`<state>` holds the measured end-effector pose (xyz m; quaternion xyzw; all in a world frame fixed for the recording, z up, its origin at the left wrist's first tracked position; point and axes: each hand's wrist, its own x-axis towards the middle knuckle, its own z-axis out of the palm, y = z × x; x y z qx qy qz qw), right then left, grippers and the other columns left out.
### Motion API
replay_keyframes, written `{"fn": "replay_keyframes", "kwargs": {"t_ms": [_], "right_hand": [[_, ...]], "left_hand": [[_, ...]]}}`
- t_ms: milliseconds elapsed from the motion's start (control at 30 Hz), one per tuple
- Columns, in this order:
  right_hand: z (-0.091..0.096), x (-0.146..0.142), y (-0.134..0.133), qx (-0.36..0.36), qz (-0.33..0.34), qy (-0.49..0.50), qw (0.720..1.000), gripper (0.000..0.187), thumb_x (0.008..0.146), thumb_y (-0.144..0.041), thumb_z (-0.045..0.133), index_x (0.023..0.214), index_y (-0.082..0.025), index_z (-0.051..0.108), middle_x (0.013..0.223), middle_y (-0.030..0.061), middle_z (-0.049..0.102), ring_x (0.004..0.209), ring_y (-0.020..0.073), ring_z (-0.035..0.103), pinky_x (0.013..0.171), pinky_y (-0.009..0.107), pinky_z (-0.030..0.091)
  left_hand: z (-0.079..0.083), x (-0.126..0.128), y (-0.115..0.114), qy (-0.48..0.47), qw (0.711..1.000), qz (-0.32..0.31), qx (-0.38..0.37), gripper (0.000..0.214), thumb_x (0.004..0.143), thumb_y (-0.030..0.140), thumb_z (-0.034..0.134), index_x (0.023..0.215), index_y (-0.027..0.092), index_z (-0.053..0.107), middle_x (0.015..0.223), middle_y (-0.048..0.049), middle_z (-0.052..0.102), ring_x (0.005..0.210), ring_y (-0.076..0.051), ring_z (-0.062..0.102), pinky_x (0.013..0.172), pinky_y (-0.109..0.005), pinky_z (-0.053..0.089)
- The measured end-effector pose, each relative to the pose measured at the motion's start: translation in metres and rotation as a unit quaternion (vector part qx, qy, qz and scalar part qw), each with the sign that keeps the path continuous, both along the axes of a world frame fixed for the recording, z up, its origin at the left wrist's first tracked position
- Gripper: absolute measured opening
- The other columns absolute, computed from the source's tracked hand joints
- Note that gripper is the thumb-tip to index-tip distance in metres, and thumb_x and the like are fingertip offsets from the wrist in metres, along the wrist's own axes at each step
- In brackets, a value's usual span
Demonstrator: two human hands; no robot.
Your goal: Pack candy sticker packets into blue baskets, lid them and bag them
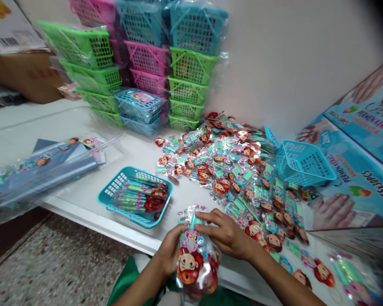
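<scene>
My left hand [168, 250] and my right hand [226, 233] both close on a bundle of clear toy packets [196, 255] with red-haired cartoon faces, held upright at the front edge of the white table [83, 204]. The left hand grips it from the side, the right hand's fingers press over its top. A teal basket [115, 187] with several of the same packets lying in it sits just to the left. A large heap of loose packets [230, 165] spreads behind and to the right of my hands.
Stacks of green, pink and teal baskets [185, 63] stand against the back wall. A tilted teal basket [303, 163] rests on printed cartons [364, 170] at right. A clear plastic bag [44, 170] lies at left. Speckled floor [51, 263] lies below the table edge.
</scene>
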<state>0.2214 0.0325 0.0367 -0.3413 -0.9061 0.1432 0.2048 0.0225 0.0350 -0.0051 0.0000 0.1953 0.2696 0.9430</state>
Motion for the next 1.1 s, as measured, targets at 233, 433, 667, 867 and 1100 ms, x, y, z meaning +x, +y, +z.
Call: {"fn": "replay_keyframes", "kwargs": {"t_ms": [233,433,667,867,1100], "right_hand": [[0.013,-0.012,-0.005,-0.049,0.026,-0.008,0.998,0.043,0.081,-0.01,0.044,0.12,-0.026,0.054,0.128,0.0062,0.054,0.095,0.0199,0.052,0.081,0.037,0.044],[0.026,-0.019,0.009,-0.079,-0.162,0.147,0.973,0.039,0.085,-0.025,0.048,0.124,-0.023,0.049,0.127,0.0098,0.052,0.117,0.0232,0.046,0.099,0.042,0.035],[0.034,-0.034,0.02,-0.2,-0.073,0.048,0.976,0.03,0.093,-0.035,0.04,0.098,-0.019,0.066,0.089,0.0056,0.067,0.088,0.0164,0.059,0.084,0.031,0.042],[0.02,-0.014,0.022,-0.126,-0.212,0.022,0.969,0.036,0.094,-0.04,0.039,0.118,-0.022,0.057,0.111,0.0065,0.064,0.102,0.0183,0.056,0.089,0.032,0.04],[-0.001,0.082,0.108,-0.02,-0.578,-0.093,0.81,0.049,0.091,-0.047,0.035,0.116,-0.01,0.055,0.108,0.0167,0.06,0.102,0.028,0.054,0.083,0.037,0.041]], "left_hand": [[-0.001,-0.005,-0.003,0.037,0.998,-0.002,0.044,0.026,0.075,0.015,0.065,0.1,0.007,0.063,0.083,-0.0107,0.07,0.072,-0.02,0.068,0.077,-0.033,0.049],[0.006,-0.004,-0.002,0.05,0.993,-0.06,0.088,0.034,0.068,0.006,0.067,0.101,0.008,0.063,0.085,-0.0108,0.071,0.072,-0.021,0.068,0.074,-0.033,0.051],[0.003,0.007,-0.01,-0.013,0.992,-0.073,0.101,0.041,0.067,0.006,0.066,0.107,0.009,0.061,0.087,-0.0109,0.07,0.079,-0.023,0.068,0.079,-0.035,0.049],[-0.001,0.007,-0.01,0.042,0.994,-0.06,0.081,0.03,0.071,0.007,0.064,0.1,0.01,0.063,0.08,-0.0087,0.07,0.069,-0.018,0.066,0.072,-0.032,0.05],[0.006,0.002,-0.002,0.069,0.995,-0.036,0.062,0.019,0.07,0.009,0.066,0.089,0.007,0.066,0.075,-0.0094,0.069,0.065,-0.017,0.066,0.067,-0.031,0.052]]}}
